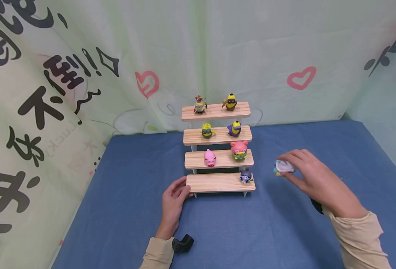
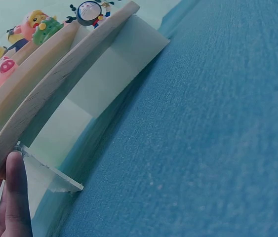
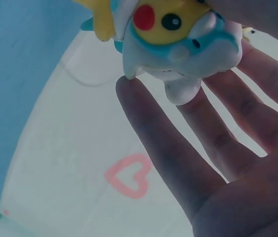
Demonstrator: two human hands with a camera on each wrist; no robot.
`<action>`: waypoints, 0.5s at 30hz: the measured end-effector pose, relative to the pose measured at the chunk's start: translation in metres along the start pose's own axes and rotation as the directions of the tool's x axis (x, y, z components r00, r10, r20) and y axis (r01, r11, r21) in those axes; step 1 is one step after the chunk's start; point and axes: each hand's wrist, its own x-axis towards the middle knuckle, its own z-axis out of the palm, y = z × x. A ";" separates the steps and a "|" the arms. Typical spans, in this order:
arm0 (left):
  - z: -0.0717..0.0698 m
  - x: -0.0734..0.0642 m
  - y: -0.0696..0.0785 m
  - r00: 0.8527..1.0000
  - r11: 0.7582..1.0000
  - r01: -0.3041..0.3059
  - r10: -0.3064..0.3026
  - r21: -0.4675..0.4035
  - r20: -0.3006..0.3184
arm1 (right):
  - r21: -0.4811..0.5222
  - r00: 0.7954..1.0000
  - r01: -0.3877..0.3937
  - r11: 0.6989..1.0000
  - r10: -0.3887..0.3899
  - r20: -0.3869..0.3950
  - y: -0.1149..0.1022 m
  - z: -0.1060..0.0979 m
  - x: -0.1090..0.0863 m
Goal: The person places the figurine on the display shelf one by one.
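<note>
My right hand (image 1: 313, 179) holds a small Pikachu figurine (image 3: 166, 29) above the blue cloth, to the right of a wooden tiered display stand (image 1: 214, 182). The figurine has a yellow face, a red cheek and a white and light blue hood. At the left end of the stand's lowest board, my left hand (image 1: 176, 198) grips the edge between thumb and fingers. On that board's right end stands a dark blue and white figurine (image 1: 246, 175). One tier up are a pink pig (image 1: 210, 158) and a pink figurine in green (image 1: 239, 150).
Yellow Minion figurines (image 1: 206, 130) occupy the two upper tiers, two on each. Blue cloth (image 1: 124, 224) covers the table. A pale curtain (image 1: 235, 56) with dark writing and pink hearts hangs close behind the stand and along both sides.
</note>
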 end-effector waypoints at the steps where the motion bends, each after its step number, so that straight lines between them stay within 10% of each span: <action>1: 0.000 0.000 0.000 1.000 1.000 0.000 0.000 -0.001 0.001 | 0.003 1.000 0.007 1.000 -0.007 -0.005 -0.002 -0.001 0.000; 15: 0.000 -0.001 0.002 1.000 1.000 0.001 -0.001 -0.005 0.002 | 0.026 0.994 0.086 0.996 -0.084 -0.064 -0.022 -0.009 0.010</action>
